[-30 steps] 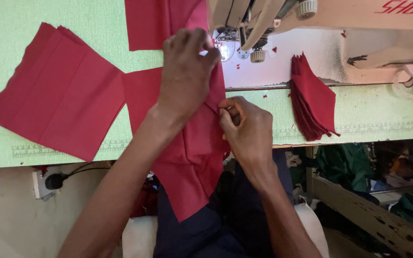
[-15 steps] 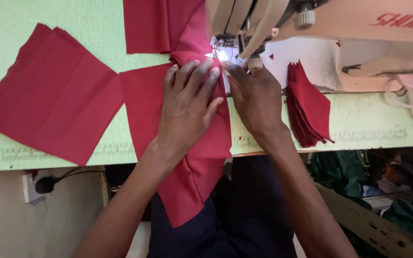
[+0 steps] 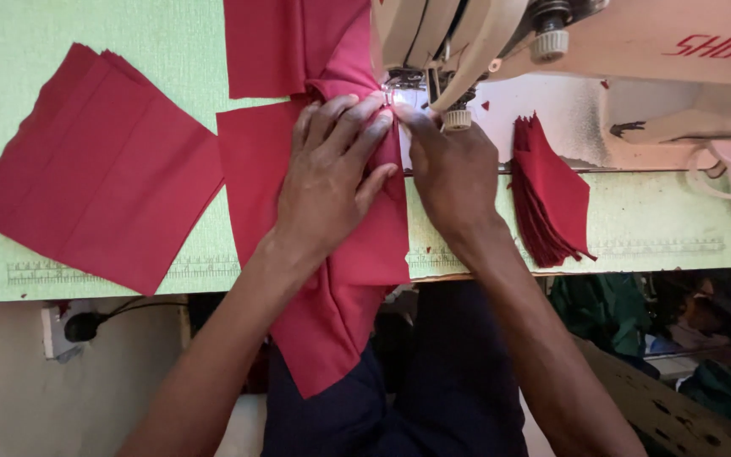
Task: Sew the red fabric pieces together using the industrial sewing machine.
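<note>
Left hand (image 3: 332,182) flat on red fabric piece (image 3: 319,245), centre of frame, fingers spread & pressing cloth down twd the needle area. Right hand (image 3: 450,169) just right of it, fingertips together, pinching the fabric edge close under the presser foot (image 3: 399,89) of the sewing machine (image 3: 568,51), top right. Fabric runs from under the machine head, across the green table (image 3: 86,25), & hangs off the front edge over the lap. Stack of red squares (image 3: 95,173) at left, 2nd fanned stack (image 3: 552,195) at right. Likely risks: fingertips so near the needle could get caught; hanging weight could drag the seam off line; bunched cloth at the foot could pucker
</note>
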